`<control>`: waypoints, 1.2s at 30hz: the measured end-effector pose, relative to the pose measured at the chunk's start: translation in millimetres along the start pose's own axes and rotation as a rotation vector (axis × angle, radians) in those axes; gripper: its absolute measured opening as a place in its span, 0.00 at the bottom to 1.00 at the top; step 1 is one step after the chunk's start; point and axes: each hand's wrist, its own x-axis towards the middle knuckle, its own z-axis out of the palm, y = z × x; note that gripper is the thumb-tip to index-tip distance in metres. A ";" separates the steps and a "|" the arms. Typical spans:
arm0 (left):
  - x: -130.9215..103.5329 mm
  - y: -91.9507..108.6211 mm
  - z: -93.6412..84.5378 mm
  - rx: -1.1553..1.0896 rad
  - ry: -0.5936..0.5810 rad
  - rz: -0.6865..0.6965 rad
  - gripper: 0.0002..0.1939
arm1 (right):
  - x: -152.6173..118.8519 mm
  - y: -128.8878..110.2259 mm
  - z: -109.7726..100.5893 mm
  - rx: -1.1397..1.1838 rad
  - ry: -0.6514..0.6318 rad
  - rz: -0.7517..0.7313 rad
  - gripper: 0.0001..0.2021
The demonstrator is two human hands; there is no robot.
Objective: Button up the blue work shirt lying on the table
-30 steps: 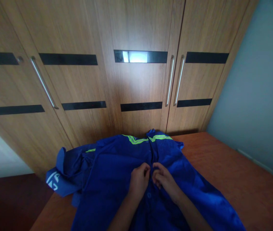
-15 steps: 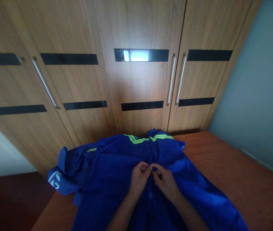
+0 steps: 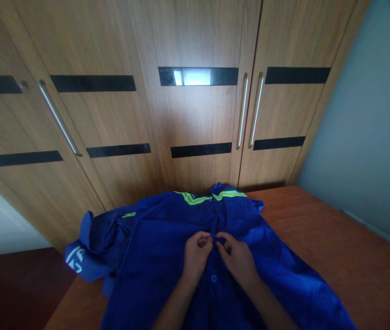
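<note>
A blue work shirt [image 3: 160,256] with yellow-green and silver stripes lies spread out, its front facing up. At the middle of its front edge, my left hand [image 3: 197,254] pinches the cloth between thumb and fingers. Just to the right, my right hand [image 3: 238,256] pinches the opposite side of the same front edge. The fingertips of both hands are close together with a small gap between them. Whatever lies between the fingertips is too small to make out. Below the hands a round button [image 3: 214,278] shows on the front strip.
Brown surface [image 3: 322,233] extends under the shirt and to the right. A sleeve with white lettering [image 3: 75,260] is bunched at the left. Behind stands a wooden wardrobe [image 3: 198,114] with metal handles [image 3: 256,110]; a pale wall [image 3: 363,137] is on the right.
My fingertips have moved slightly apart, the left hand shifting a little left. Both still pinch the shirt's front edge. The view has shifted slightly.
</note>
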 end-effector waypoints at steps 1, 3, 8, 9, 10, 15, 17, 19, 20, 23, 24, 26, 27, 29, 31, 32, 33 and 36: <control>0.1 -0.6 0.2 -0.011 -0.001 -0.008 0.08 | -0.1 0.7 1.0 -0.020 0.008 -0.005 0.13; 0.0 -1.4 0.4 -0.036 -0.006 -0.023 0.09 | 0.2 2.1 3.4 -0.023 0.019 -0.017 0.13; -1.1 -1.1 0.0 -0.091 0.003 -0.056 0.09 | 2.5 3.0 6.3 0.112 -0.022 -0.053 0.12; -1.3 -0.6 -0.2 -0.096 0.003 -0.064 0.10 | 2.7 2.6 5.9 0.131 -0.029 -0.054 0.12; -1.6 0.1 -0.3 -0.100 0.001 -0.072 0.09 | 2.8 2.0 5.1 0.142 -0.034 -0.056 0.11; -3.4 5.8 0.6 -0.122 -0.021 -0.109 0.08 | 2.0 -0.7 -0.3 0.111 -0.026 -0.076 0.11; -4.3 7.8 1.7 -0.130 -0.019 -0.117 0.09 | 1.7 -1.0 -1.9 0.063 -0.023 -0.086 0.11; -5.2 8.7 2.6 -0.136 -0.011 -0.123 0.09 | 1.2 -1.5 -3.0 0.009 -0.024 -0.094 0.12; -5.5 8.6 2.9 -0.139 -0.006 -0.126 0.09 | 0.9 -2.0 -3.4 -0.015 -0.023 -0.094 0.12; -6.5 7.0 3.5 -0.136 0.007 -0.125 0.07 | -0.5 -4.1 -3.4 -0.064 -0.012 -0.087 0.11; -6.7 6.1 3.6 -0.128 0.011 -0.121 0.06 | -1.0 -4.8 -3.0 -0.066 -0.007 -0.083 0.11; -6.9 4.4 4.0 -0.105 0.022 -0.100 0.05 | -1.8 -5.5 -1.8 -0.058 0.006 -0.073 0.10; -6.8 3.7 4.2 -0.090 0.025 -0.083 0.04 | -2.0 -5.4 -1.0 -0.053 0.014 -0.067 0.10; -6.1 2.7 4.6 -0.057 0.021 -0.044 0.04 | -1.7 -4.6 0.1 -0.039 0.038 -0.048 0.09; -5.0 2.6 4.9 -0.021 0.006 -0.002 0.04 | -0.2 -3.6 -0.1 0.024 0.057 -0.024 0.10; -4.4 3.0 5.1 0.000 -0.006 0.017 0.04 | 0.9 -3.4 -0.8 0.096 0.060 -0.002 0.11; -3.9 3.6 5.3 0.022 -0.017 0.034 0.04 | 2.2 -3.4 -1.8 0.190 0.057 0.028 0.12; -3.2 6.5 6.2 0.101 -0.054 0.079 0.05 | 6.1 -4.3 -5.7 0.528 0.016 0.173 0.15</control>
